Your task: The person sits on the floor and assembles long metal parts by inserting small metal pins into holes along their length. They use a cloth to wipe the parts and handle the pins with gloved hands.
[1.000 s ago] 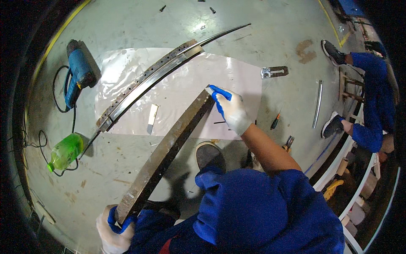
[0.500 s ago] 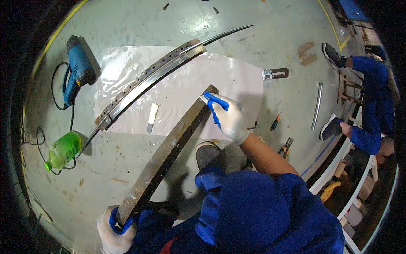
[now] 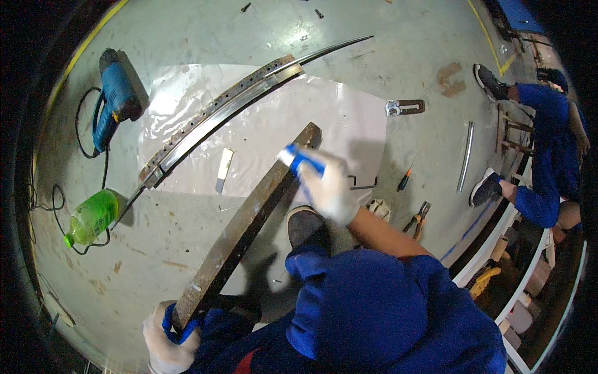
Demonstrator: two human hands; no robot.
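Observation:
A long, worn metal bar point(image 3: 240, 227) slants from the lower left up to the middle of the view. My left hand point(image 3: 169, 341), in a white glove with blue palm, is closed around its near end. Toward the far end, my right hand point(image 3: 324, 187) is closed on a small pale flat piece point(image 3: 284, 156) pressed against the bar's top face; motion blurs the piece, so its kind is unclear. Beyond the bar, a curved shiny metal strip point(image 3: 212, 121) lies along a curved perforated metal piece point(image 3: 187, 133) on a clear plastic sheet point(image 3: 349, 118). A flat scraper-like blade point(image 3: 225, 169) rests there too.
On the left lie a blue heat gun point(image 3: 115, 93) with its cord and a green liquid bottle point(image 3: 92, 217). Right of me are hex keys point(image 3: 364, 184), a screwdriver point(image 3: 406, 177), pliers point(image 3: 418, 219), a slotted plate point(image 3: 406, 107) and a metal strip point(image 3: 466, 156). Another person point(image 3: 545, 149) sits beyond.
My right hand has slid along the bar toward me and to the left, carrying the small flat piece. My left hand keeps its hold on the near end.

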